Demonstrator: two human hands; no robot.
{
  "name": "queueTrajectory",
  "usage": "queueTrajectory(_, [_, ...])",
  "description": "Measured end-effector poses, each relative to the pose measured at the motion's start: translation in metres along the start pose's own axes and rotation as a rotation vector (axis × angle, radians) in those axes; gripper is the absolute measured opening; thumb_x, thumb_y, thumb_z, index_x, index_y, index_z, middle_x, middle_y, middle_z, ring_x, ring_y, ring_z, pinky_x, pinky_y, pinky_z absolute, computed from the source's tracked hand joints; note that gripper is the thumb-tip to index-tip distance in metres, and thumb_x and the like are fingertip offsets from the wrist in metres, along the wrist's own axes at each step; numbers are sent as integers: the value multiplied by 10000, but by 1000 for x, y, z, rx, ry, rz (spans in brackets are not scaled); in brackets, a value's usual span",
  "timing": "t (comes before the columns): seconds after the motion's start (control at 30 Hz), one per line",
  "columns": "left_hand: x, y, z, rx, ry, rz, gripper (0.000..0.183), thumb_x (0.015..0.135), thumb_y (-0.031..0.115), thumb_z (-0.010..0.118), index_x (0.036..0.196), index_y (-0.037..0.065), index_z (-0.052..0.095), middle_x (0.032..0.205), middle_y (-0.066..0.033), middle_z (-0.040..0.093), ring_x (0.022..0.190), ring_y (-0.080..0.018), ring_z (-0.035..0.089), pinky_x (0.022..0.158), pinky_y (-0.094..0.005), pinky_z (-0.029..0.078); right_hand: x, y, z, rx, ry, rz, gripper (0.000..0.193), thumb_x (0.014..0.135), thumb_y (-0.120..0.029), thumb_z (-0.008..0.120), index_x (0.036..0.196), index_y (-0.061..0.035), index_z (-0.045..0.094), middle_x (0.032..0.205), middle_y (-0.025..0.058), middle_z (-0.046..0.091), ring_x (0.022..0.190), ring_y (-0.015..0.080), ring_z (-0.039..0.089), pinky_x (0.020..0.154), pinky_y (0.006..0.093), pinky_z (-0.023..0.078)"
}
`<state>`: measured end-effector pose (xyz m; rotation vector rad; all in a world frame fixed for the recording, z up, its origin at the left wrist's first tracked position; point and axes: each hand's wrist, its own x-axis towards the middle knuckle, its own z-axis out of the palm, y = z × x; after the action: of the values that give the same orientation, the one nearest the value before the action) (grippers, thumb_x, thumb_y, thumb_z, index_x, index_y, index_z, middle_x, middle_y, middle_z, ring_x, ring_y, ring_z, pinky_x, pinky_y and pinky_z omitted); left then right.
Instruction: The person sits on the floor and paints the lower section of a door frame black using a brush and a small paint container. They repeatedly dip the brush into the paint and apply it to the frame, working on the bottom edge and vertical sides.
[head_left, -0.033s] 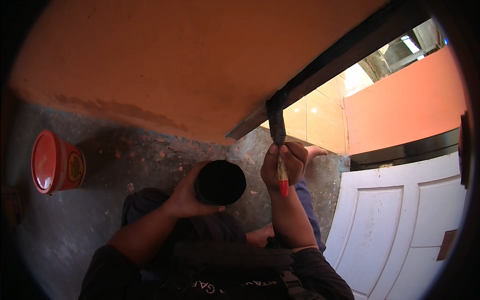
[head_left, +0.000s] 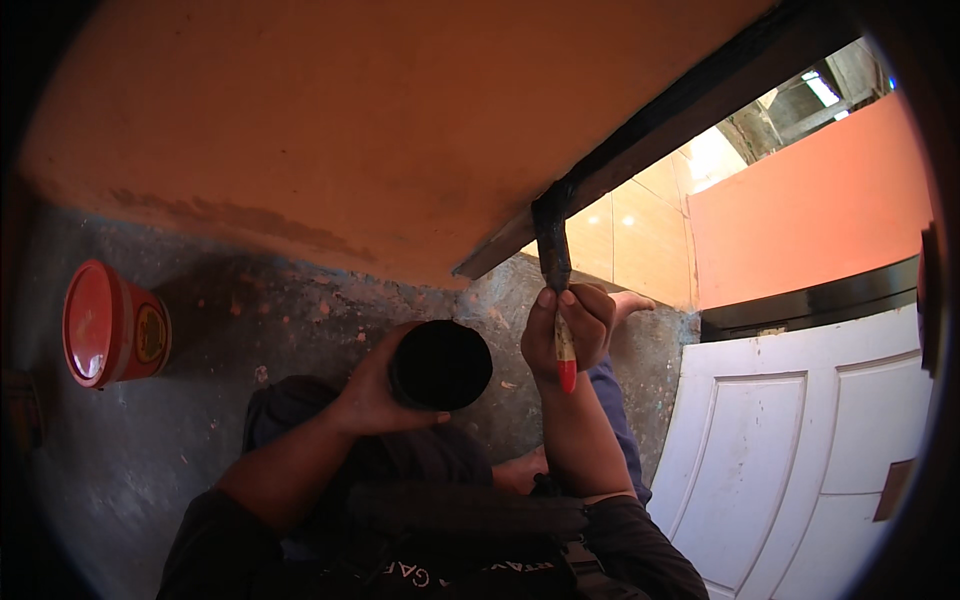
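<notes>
My left hand (head_left: 366, 392) is wrapped round the side of a round container (head_left: 441, 366), whose opening looks black; what is inside is too dark to make out. Between the thumb and fingers of my right hand (head_left: 580, 325) is a paintbrush (head_left: 554, 250) with a red-tipped handle pointing down towards me. Its dark, coated bristles touch the lower part of a dark door frame post (head_left: 640, 140). Near the brush the post looks black, and a browner stretch shows towards its foot.
An orange wall (head_left: 300, 120) with a stained lower edge adjoins the post. On the worn grey floor (head_left: 215, 440) at left stands a red bucket (head_left: 118, 325). A white panelled door (head_left: 750, 440) is at the right. Beyond the opening is a lighter orange wall (head_left: 810, 210).
</notes>
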<state>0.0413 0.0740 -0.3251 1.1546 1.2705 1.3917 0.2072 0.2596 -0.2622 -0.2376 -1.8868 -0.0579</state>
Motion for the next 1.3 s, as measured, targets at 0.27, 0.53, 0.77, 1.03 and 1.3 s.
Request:
queueTrajectory(0.27, [2, -1, 0, -37, 4, -15, 1089, 595, 175, 980, 1496, 21, 388, 1401, -175, 565, 1357, -279, 523, 1134, -429, 414, -8, -1, 5, 11, -20, 30, 426, 809, 133, 717, 1164, -50, 570, 984, 133, 612, 719, 225, 606, 607, 332, 484])
queueTrajectory(0.53, [1, -2, -2, 30, 6, 3, 1099, 594, 182, 982, 1496, 3, 380, 1405, -181, 561, 1355, -283, 522, 1138, -430, 408, -13, -11, -1, 56, -12, 67, 366, 818, 99, 731, 1113, -46, 568, 944, 138, 620, 715, 236, 622, 590, 332, 492])
queueTrajectory(0.77, [-1, 1, -1, 69, 26, 51, 1083, 600, 186, 977, 1496, 26, 391, 1400, -160, 565, 1347, -268, 527, 1129, -432, 420, -7, -32, -37, 114, 50, 76, 299, 875, 37, 715, 1106, -53, 546, 950, 145, 620, 725, 237, 634, 636, 344, 540])
queueTrajectory(1.03, [-4, -9, 1, 40, 47, 82, 1031, 607, 212, 993, 1457, 38, 436, 1386, -146, 578, 1330, -256, 541, 1116, -417, 435, -16, -68, -88, 250, 162, 479, 194, 958, 4, 650, 1069, -34, 496, 941, 129, 607, 768, 192, 636, 695, 301, 550])
queueTrajectory(1.3, [-23, -8, 5, 12, 144, 154, 985, 619, 184, 997, 1428, 29, 457, 1363, -144, 589, 1302, -252, 559, 1108, -413, 441, -14, -113, -132, 463, 251, 800, 185, 990, -17, 646, 1113, -13, 508, 928, 98, 604, 750, 145, 661, 699, 273, 567])
